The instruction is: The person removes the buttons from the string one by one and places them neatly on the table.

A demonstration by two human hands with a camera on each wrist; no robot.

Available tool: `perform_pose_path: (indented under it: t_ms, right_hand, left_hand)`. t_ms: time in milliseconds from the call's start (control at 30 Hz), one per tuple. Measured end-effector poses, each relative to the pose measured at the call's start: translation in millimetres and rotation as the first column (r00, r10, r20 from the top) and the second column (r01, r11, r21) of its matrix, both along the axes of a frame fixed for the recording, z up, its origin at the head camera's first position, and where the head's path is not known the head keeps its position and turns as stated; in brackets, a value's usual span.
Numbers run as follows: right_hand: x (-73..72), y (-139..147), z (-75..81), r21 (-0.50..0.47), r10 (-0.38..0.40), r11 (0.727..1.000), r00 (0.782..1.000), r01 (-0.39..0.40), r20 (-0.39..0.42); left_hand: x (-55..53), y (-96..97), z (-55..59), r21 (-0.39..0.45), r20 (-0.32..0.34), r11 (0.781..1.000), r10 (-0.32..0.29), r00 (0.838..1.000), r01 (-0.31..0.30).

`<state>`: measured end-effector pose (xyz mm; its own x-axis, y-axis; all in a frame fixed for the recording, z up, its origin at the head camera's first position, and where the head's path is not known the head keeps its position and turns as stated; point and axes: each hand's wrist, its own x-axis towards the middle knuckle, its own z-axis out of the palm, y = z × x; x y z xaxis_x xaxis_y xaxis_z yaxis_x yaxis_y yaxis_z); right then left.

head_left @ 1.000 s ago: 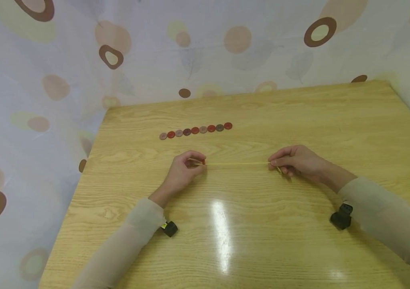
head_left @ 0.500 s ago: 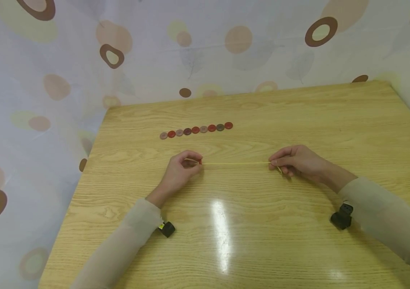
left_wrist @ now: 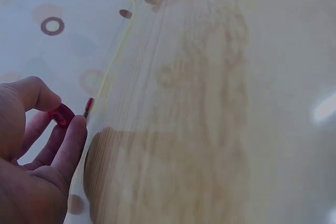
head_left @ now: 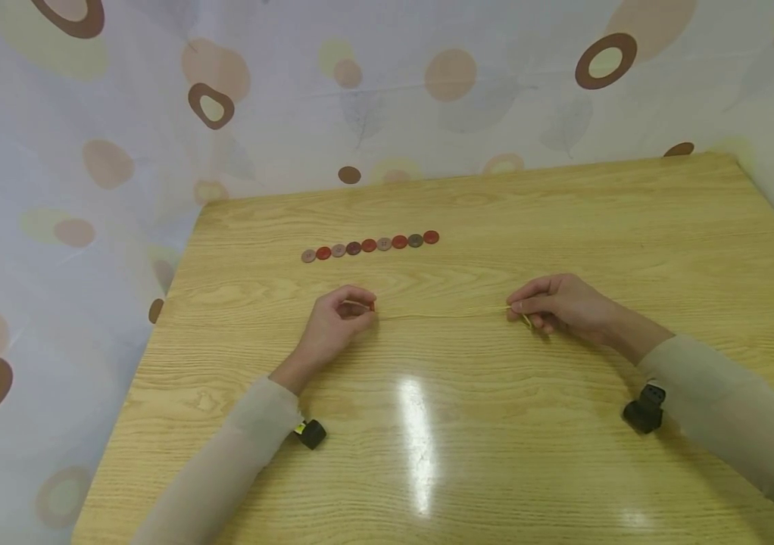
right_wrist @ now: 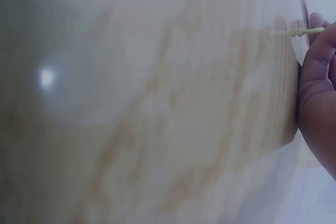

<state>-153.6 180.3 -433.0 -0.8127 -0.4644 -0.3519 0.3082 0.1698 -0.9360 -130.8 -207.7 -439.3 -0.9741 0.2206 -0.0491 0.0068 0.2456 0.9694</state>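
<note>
In the head view my left hand (head_left: 334, 325) pinches a red button (head_left: 372, 306) between thumb and fingertips. The left wrist view shows this red button (left_wrist: 62, 115) more closely, with a second thin red edge (left_wrist: 89, 107) at the fingertips; whether that is another button I cannot tell. A thin yellow string (head_left: 441, 314) runs from those fingers across to my right hand (head_left: 560, 306), sagging slightly. My right thumb and fingers pinch the string, and a short loop (head_left: 526, 321) of it hangs below them. In the right wrist view a knotted piece of string (right_wrist: 300, 32) shows at the fingertips.
Beyond the hands, a row of several buttons (head_left: 369, 245) in red, pinkish and grey-brown lies on the wooden table (head_left: 496, 439). A patterned cloth (head_left: 394, 91) hangs behind the far edge. Small black cameras (head_left: 644, 409) sit at both wrists.
My left hand has drawn a little to the left with the red button. The string, straight and taut earlier, now sags slightly. My right hand has stayed in place.
</note>
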Motion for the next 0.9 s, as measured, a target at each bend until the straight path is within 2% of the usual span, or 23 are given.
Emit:
perform_pose_path:
  t_ms: [133,233,333,433,567,633,800,867,900]
  right_hand:
    - [-0.7,0.4,-0.6,0.004,-0.001,1.0,1.0,0.001,0.0]
    - [-1.0,0.4,-1.4,0.007,0.001,1.0,1.0,-0.001,-0.005]
    - [-0.6,0.0,-1.4,0.01,0.002,1.0,1.0,-0.002,-0.011]
    - [0.5,-0.8,-1.3,0.009,0.002,1.0,1.0,-0.002,-0.016]
    - [3.5,-2.6,-1.8,0.011,-0.002,1.0,1.0,0.002,-0.023]
    - [4.8,-4.8,-2.4,0.01,-0.001,1.0,1.0,0.001,-0.023]
    - [6.5,-11.8,-4.2,-0.002,-0.004,1.0,1.0,0.004,-0.021]
    - [7.0,-12.1,-5.2,-0.004,-0.003,1.0,1.0,0.003,-0.024]
    - [7.3,-12.6,-5.9,-0.006,-0.005,1.0,1.0,0.005,-0.021]
  left_hand:
    - [-3.9,-0.4,0.5,-0.027,-0.023,1.0,0.009,1.0,-0.009]
    - [-9.3,2.9,2.1,-0.067,-0.048,0.998,-0.018,0.999,0.015]
    - [-17.1,12.1,6.4,-0.124,-0.086,0.989,-0.089,0.992,0.078]
    - [-28.1,28.4,12.0,-0.191,-0.15,0.97,-0.182,0.972,0.152]
    - [-47.0,56.2,18.0,-0.323,-0.246,0.92,-0.308,0.919,0.222]
    - [-56.4,68.4,19.9,-0.383,-0.264,0.891,-0.36,0.895,0.246]
    - [-81.5,91.8,26.0,-0.482,-0.266,0.83,-0.444,0.856,0.281]
    - [-92.9,100.9,26.2,-0.546,-0.272,0.794,-0.469,0.84,0.267]
    - [-98.5,104.3,25.6,-0.588,-0.275,0.769,-0.483,0.831,0.252]
